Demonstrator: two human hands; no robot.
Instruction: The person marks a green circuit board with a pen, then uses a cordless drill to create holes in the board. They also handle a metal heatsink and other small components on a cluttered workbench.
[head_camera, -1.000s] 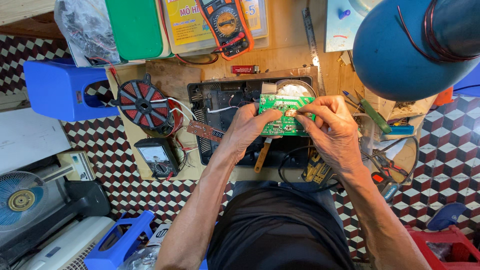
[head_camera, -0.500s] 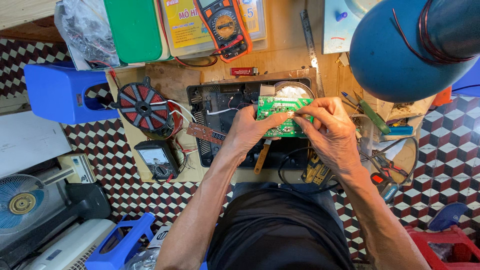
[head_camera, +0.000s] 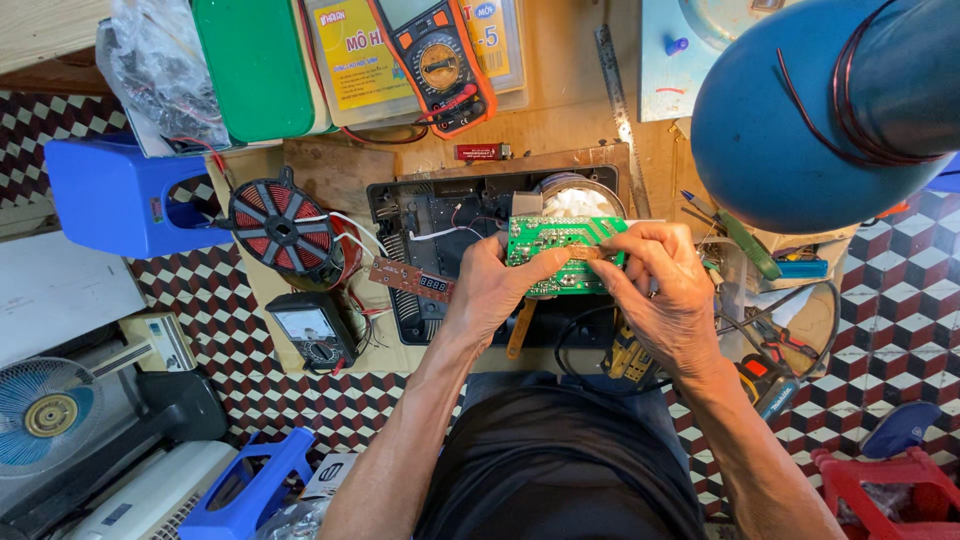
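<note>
The green circuit board (head_camera: 563, 255) is lifted clear above the opened black appliance case (head_camera: 440, 235) at the wooden worktop's (head_camera: 560, 120) middle, where both hands can turn it: left hand (head_camera: 495, 290) grips its near-left edge, right hand (head_camera: 665, 290) pinches its right side. Beyond, an orange multimeter (head_camera: 440, 60) lies at the far edge.

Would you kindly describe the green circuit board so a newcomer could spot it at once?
Start at the opened black plastic appliance casing in the middle of the wooden board. Just above it, the left hand and right hand hold the green rectangular circuit board. Unlike the narrow brown display strip nearby, it is green and lifted.
</note>
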